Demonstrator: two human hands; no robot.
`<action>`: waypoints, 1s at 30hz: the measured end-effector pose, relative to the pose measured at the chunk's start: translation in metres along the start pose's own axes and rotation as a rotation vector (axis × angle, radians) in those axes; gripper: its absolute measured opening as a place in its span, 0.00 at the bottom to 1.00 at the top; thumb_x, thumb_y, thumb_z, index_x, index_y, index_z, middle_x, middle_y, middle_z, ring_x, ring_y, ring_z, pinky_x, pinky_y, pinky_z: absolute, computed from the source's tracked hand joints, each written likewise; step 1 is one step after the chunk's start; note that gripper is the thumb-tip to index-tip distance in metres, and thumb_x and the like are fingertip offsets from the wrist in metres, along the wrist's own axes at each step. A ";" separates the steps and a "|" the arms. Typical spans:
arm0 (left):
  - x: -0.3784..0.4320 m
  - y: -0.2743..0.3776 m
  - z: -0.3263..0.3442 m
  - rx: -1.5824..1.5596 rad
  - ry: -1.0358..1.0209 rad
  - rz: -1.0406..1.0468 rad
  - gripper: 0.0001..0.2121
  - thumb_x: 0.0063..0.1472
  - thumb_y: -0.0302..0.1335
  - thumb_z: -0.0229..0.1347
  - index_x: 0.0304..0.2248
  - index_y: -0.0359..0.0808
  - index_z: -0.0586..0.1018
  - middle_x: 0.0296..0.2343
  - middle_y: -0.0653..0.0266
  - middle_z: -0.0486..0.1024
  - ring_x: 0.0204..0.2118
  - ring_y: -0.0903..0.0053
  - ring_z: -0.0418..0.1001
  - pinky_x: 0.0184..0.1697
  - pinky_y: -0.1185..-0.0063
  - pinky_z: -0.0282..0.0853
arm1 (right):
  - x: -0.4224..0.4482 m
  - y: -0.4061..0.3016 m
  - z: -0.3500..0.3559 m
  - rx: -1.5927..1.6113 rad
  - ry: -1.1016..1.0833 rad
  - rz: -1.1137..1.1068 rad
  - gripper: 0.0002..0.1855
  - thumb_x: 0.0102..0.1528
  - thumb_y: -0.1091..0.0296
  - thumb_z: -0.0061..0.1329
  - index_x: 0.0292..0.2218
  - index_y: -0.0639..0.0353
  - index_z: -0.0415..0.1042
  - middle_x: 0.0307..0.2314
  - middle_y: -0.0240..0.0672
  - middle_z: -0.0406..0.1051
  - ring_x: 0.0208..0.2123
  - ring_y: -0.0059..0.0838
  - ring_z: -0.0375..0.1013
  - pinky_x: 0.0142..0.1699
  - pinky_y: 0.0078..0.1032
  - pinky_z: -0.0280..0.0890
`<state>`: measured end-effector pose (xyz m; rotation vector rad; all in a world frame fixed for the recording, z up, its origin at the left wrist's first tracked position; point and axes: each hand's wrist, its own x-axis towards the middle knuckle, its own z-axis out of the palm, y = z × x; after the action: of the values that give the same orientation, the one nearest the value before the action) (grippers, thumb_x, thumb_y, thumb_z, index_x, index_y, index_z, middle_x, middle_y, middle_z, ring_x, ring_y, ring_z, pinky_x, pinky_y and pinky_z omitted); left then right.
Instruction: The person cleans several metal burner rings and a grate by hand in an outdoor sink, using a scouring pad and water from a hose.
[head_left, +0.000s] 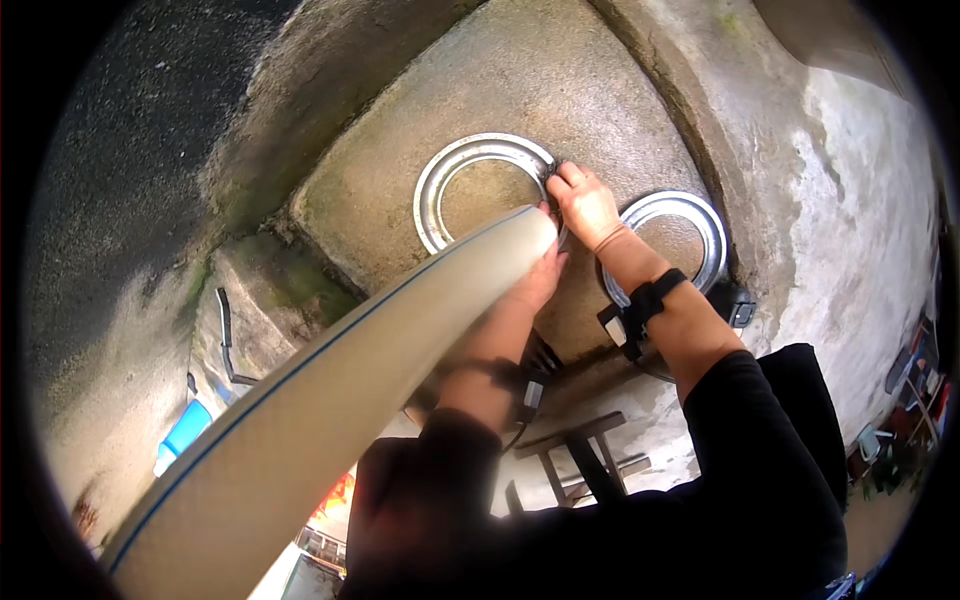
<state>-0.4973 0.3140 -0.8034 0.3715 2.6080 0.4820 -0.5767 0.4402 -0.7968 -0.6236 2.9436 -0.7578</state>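
A shiny metal ring (429, 196) lies on or just above the wet concrete slab. My left hand (541, 274) grips its lower right rim, partly hidden behind a pale, blue-lined curved edge, perhaps a hat brim (375, 352). Pinched in the fingers of my right hand (583, 201) is a dark scouring pad (553, 171), pressed against the ring's right rim. A second metal ring (712, 240) rests on the slab to the right, partly covered by my right forearm.
Raised concrete edges (660, 82) border the slab (525, 67). A wooden stool (555, 472) stands close to my body. To the lower left are a blue and white object (184, 431) and a bent dark bar (225, 330). Both wrists wear strapped black devices (637, 319).
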 end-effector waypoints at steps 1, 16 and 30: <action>0.003 -0.001 -0.001 -0.043 -0.081 -0.061 0.33 0.52 0.37 0.50 0.54 0.35 0.50 0.55 0.59 0.41 0.59 0.65 0.35 0.55 0.53 0.31 | 0.015 0.000 -0.002 -0.006 -0.023 -0.017 0.09 0.41 0.71 0.44 0.29 0.54 0.66 0.29 0.34 0.63 0.32 0.36 0.67 0.33 0.29 0.67; -0.006 0.011 -0.016 0.087 0.331 0.088 0.17 0.54 0.23 0.44 0.45 0.30 0.64 0.50 0.56 0.57 0.49 0.63 0.60 0.52 0.65 0.53 | -0.052 0.001 -0.071 0.419 0.549 0.456 0.05 0.46 0.75 0.51 0.25 0.65 0.67 0.24 0.39 0.66 0.29 0.33 0.66 0.37 0.23 0.61; -0.024 -0.069 -0.053 -1.827 0.843 -0.488 0.08 0.61 0.28 0.42 0.37 0.33 0.67 0.32 0.58 0.71 0.28 0.71 0.71 0.32 0.72 0.70 | -0.027 -0.023 -0.092 0.411 0.528 0.442 0.10 0.45 0.74 0.50 0.32 0.63 0.68 0.29 0.41 0.66 0.33 0.38 0.66 0.39 0.25 0.61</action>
<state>-0.5146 0.2293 -0.7769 -1.1855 1.5160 2.6747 -0.5554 0.4741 -0.7063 0.2938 3.0011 -1.5895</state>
